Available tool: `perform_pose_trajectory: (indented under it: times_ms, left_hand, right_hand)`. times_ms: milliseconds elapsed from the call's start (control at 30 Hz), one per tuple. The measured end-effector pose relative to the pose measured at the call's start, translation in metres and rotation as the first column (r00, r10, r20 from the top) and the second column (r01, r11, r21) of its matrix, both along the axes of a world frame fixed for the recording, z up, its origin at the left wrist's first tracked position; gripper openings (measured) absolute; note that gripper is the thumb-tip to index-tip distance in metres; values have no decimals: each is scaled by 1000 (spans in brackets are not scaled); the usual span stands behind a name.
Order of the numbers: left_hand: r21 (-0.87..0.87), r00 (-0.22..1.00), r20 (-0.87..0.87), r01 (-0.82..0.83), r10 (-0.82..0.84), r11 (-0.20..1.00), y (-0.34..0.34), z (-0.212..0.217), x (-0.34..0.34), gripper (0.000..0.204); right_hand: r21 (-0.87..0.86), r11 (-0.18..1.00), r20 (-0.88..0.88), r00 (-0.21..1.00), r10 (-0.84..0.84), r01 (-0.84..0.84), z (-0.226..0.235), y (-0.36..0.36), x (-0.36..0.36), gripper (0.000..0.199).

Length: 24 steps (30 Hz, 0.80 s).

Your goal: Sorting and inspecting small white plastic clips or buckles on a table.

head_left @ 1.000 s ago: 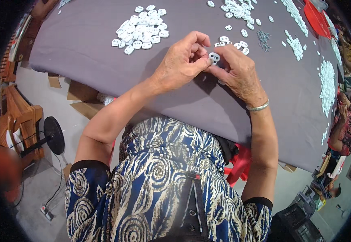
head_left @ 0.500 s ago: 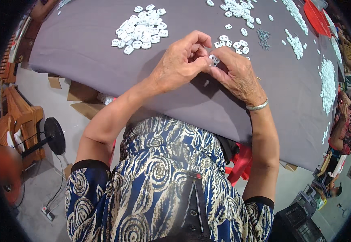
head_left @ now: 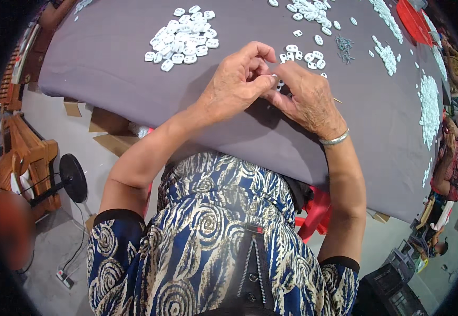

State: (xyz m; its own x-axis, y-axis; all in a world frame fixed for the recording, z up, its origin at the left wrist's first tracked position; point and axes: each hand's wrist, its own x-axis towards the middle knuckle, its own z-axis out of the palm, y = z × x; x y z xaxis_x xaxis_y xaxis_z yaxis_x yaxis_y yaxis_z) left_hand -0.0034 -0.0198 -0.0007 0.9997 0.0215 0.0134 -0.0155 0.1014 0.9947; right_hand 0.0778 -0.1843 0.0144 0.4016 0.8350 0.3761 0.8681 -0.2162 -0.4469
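Both of my hands meet over the grey cloth, fingertips touching. A small white two-holed plastic piece (head_left: 280, 85) shows between them, mostly covered by fingers. My right hand (head_left: 308, 100), with a silver bangle at the wrist, is closed around that piece. My left hand (head_left: 237, 79) pinches thumb against fingers at the same spot; what lies in its pinch is hidden. Just beyond my right hand lie several loose two-holed white pieces (head_left: 318, 55) and a small heap of thin grey screws or pins (head_left: 344, 48). The tip of a thin yellowish stick (head_left: 337, 100) shows beside my right hand.
A large pile of white two-holed pieces (head_left: 184, 39) sits at the far left of the cloth-covered table (head_left: 107, 68). More white parts (head_left: 429, 113) spread along the right side, near a red tray (head_left: 414, 23). A black fan (head_left: 72, 178) stands on the left floor.
My right fingers have shifted slightly and now cover more of the white piece. My left hand has barely moved.
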Motion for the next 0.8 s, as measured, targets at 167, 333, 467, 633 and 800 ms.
perform_pose_trajectory:
  times_ms: [167,333,467,633,800]
  left_hand:
    - [46,1000,-4,-25,25,999,-1,0,1,24]
    - [2,999,-24,-35,35,999,-1,4,1,20]
    - [-87,999,-13,-33,32,996,-1,4,2,20]
    - [-108,999,-48,-27,22,994,1,12,-1,24]
    - [-297,953,288,-3,93,955,-24,8,-10,35]
  right_hand:
    - [-59,998,55,998,6,-3,-6,-1,1,30]
    - [-74,997,-8,1000,12,-12,-13,0,1,28]
    - [-86,996,-57,998,-3,-2,-8,1,-3,29]
    - [-3,1000,-118,993,-8,8,0,3,-7,31]
    - [203,975,-110,987,119,-95,-9,6,-17,24]
